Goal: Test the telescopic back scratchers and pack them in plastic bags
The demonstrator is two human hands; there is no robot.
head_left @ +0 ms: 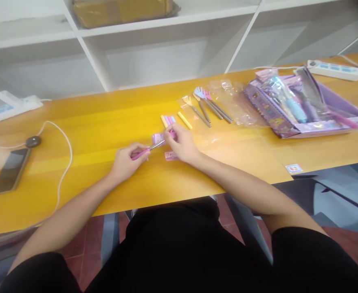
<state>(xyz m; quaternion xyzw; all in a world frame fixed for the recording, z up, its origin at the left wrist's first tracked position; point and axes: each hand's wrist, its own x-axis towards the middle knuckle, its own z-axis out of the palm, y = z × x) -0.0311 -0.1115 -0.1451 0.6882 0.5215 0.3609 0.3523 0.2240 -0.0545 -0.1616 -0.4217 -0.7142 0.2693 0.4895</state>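
My left hand (125, 162) is closed around the pink handle of a small telescopic back scratcher (140, 154). Its thin silver rod runs up to my right hand (181, 142), whose fingers pinch the pink head end; they hide most of that end. Beside my right fingers lies a purple printed piece (157, 139), and a pink-purple printed strip (170, 156) sits partly under that hand. Just beyond are several pastel handle sleeves (167, 120) in a row and a lone yellow sleeve (185, 120). Further back, metal rods with claw-shaped heads (209, 103) lie fanned out.
Crumpled clear plastic (232, 101) lies right of the rods. A purple display box (270, 108) with packaged items stands at the right. To the left are a phone (10, 171) and a white cable (70, 148). Power strips (337, 70) and white shelving (166, 24) line the back.
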